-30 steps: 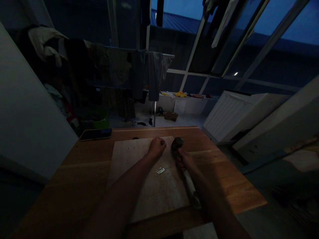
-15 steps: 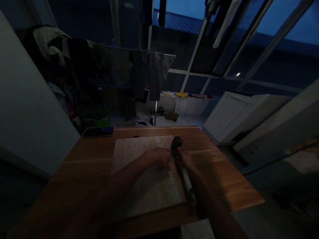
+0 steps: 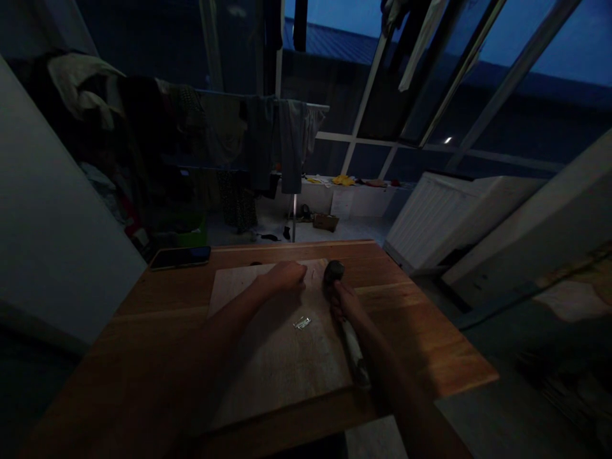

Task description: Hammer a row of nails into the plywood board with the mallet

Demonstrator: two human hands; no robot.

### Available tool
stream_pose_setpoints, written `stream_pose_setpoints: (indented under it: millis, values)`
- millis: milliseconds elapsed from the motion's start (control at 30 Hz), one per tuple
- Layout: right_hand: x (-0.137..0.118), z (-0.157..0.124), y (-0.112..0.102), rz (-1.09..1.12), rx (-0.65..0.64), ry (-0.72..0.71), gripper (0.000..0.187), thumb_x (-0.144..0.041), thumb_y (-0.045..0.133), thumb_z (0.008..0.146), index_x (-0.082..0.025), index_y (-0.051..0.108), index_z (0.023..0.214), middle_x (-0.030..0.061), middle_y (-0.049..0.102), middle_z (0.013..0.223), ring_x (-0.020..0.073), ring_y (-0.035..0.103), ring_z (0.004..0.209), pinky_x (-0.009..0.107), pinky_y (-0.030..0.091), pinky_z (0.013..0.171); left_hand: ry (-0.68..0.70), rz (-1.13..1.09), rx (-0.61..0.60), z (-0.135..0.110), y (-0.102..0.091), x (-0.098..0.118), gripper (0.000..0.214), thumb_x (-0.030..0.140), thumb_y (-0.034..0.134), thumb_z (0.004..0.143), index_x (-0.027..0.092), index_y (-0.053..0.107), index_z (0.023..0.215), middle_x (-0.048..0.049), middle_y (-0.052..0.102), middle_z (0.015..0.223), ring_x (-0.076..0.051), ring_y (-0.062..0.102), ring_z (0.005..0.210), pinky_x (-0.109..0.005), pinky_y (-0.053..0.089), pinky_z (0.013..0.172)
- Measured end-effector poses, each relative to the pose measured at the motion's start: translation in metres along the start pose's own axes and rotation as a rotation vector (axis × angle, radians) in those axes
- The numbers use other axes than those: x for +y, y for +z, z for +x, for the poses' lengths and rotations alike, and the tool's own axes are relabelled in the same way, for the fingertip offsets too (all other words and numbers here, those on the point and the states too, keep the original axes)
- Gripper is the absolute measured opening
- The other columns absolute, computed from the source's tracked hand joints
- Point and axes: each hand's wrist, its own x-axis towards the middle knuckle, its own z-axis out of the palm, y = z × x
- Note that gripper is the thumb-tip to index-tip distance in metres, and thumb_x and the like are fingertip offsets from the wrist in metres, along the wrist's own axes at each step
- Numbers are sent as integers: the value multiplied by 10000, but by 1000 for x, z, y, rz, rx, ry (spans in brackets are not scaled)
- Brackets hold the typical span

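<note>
My right hand [image 3: 345,302] is wrapped round a hammer [image 3: 354,350] near its dark head, its pale, worn handle running back toward me along the right edge of a light wooden board [image 3: 282,376]. Over the far part of that board is my left hand [image 3: 287,275], its fingers pinched together. Whatever is between those fingertips is too small and dark to make out. A little pile of shiny nails [image 3: 302,323] lies mid-board, between the two forearms. Just right of my left fingertips, a thin upright mark, perhaps a nail, shows on the board.
The board rests on a wooden table [image 3: 421,338]. A phone [image 3: 180,257] lies at the table's far left corner. Beyond stand a drying rack hung with clothes [image 3: 291,140], a small cardboard box [image 3: 326,222] on the floor and a white ribbed unit [image 3: 428,217] at right. The room is dim.
My left hand has moved from over the nails to the far part of the board, uncovering the pile. My right hand still holds the hammer; the view has shifted slightly.
</note>
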Motion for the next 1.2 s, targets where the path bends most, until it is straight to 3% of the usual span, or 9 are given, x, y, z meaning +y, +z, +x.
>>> stream_pose_setpoints:
  millis: [100, 233, 567, 867, 1200]
  values:
    - [0, 0, 0, 0, 2, 4, 383, -614, 575, 841, -244, 483, 810, -130, 385, 394, 85, 337, 242, 186, 252, 256, -42, 51, 20, 0, 2, -17, 157, 165, 642, 822, 174, 726, 953, -127, 747, 972, -265, 696, 902, -312, 495, 772]
    - [-1, 0, 0, -3, 10, 7, 378, -609, 570, 846, -243, 483, 821, -129, 399, 403, 82, 334, 245, 186, 260, 252, -17, 10, 49, 2, 12, -26, 150, 124, 626, 824, 179, 740, 906, -119, 743, 980, -252, 685, 923, -300, 486, 787]
    - [1, -1, 0, -3, 17, 1, 377, -608, 565, 857, -236, 506, 841, -123, 396, 412, 86, 341, 247, 192, 258, 253, -43, -99, 114, 14, 18, -19, 159, 90, 614, 825, 168, 751, 807, -115, 739, 956, -232, 679, 899, -298, 498, 841]
    - [2, 0, 1, 0, 22, 3, 379, -615, 568, 845, -249, 472, 813, -129, 386, 405, 87, 336, 244, 189, 246, 252, -75, -232, 150, 26, 30, -24, 123, 73, 659, 738, 174, 728, 728, -82, 738, 854, -216, 671, 853, -290, 496, 840]
    - [-1, -1, 2, -10, 30, 18, 335, -577, 526, 871, -246, 481, 852, -132, 384, 390, 100, 346, 241, 197, 256, 246, -227, -538, 309, 25, 59, -29, 147, 164, 640, 817, 141, 772, 876, -42, 771, 828, -162, 697, 778, -256, 520, 753]
